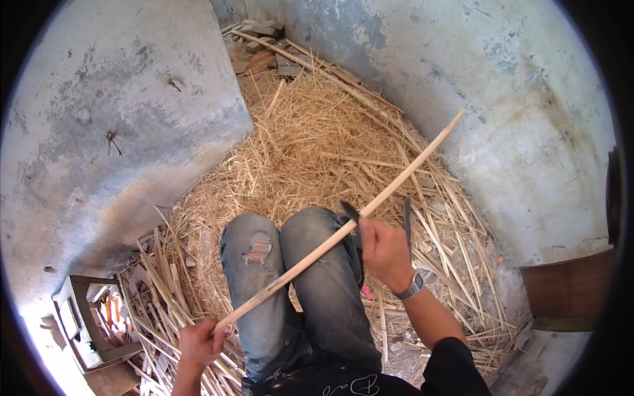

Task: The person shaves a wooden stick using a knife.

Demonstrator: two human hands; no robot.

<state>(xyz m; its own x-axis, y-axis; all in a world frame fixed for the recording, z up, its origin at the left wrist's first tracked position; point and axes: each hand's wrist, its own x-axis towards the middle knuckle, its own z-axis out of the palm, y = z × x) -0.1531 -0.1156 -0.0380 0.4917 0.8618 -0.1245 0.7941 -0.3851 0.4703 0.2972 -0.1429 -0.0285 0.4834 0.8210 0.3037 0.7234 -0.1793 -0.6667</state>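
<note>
A long pale wooden stick (314, 255) runs slantwise above my knees, its far end pointing up and right. My left hand (199, 343) is closed around the stick's near end. In my right hand (384, 251), closed at about mid-length of the stick, is a knife (350, 210); its dark blade shows just above the stick, while the handle is hidden in the fist. The blade appears to touch the stick. My jeans-clad legs (323, 284) are below it.
Pale shavings (297, 145) cover the floor ahead. Thin strips (456, 251) lie along the right wall, and more sticks (165, 284) are piled at left. A dark flat bar (407, 221) stands beyond my right hand. A wooden frame (99, 323) sits lower left. Walls (502, 119) close in both sides.
</note>
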